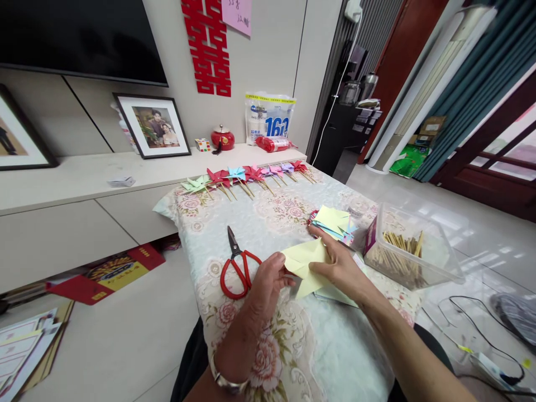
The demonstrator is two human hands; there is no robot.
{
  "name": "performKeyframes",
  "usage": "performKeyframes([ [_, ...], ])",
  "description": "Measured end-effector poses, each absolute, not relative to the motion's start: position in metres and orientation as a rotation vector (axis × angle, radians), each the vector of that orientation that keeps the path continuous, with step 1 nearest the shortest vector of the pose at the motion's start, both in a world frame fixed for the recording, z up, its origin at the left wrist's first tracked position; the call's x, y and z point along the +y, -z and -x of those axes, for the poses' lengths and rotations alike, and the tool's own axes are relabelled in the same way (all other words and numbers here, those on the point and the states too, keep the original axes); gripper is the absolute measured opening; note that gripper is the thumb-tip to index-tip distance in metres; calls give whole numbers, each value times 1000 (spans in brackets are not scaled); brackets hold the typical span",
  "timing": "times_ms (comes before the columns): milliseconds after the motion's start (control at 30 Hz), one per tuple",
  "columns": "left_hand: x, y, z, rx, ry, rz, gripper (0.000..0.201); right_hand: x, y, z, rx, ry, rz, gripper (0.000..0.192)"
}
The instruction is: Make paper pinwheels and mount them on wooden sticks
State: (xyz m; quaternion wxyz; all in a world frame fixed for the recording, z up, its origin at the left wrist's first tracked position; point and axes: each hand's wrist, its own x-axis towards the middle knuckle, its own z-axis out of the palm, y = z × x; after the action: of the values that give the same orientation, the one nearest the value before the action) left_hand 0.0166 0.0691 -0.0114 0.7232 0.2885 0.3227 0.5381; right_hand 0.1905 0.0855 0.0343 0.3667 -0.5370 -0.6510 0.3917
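Between my hands is a pale yellow paper piece (305,259) with cut, folded flaps, like a pinwheel being shaped. My left hand (270,285) pinches its left edge between thumb and fingers. On the right side, my right hand (337,262) grips a flap, thumb toward the middle and the index finger stretched past the top. Red-handled scissors (235,268) lie just left of my left hand, blades pointing away. Beyond my right hand sits a stack of coloured paper pieces (333,220), yellow on top. More pale paper sheets (337,296) lie partly under my right forearm.
Finished paper pinwheels (245,176) on sticks lie in a row along the table's far edge. A clear plastic box (435,251) of thin wooden sticks stands at the right. The flowered tablecloth (268,357) covers the table; a white cabinet (104,195) runs behind it.
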Motion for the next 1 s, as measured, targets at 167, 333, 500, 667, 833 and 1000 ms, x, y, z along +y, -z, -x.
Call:
performKeyframes([
  [167,68,15,-22,598,-1116,-638,50,76,-10,-169,-1284,-1192,1308,88],
  [333,71,23,-27,671,-1153,-623,50,73,3,-162,-1136,-1178,1257,91],
  [500,72,25,-27,730,-1144,-629,45,71,11,-161,-1142,-1146,1226,87],
  [667,75,29,-28,838,-1152,-633,43,68,13,-157,-1098,-1151,1204,87],
  [833,74,27,-27,840,-1146,-616,41,67,14,-158,-1079,-1234,1148,85],
  [1000,74,25,-25,848,-1145,-601,42,66,16,-174,-1100,-1022,1113,69],
])
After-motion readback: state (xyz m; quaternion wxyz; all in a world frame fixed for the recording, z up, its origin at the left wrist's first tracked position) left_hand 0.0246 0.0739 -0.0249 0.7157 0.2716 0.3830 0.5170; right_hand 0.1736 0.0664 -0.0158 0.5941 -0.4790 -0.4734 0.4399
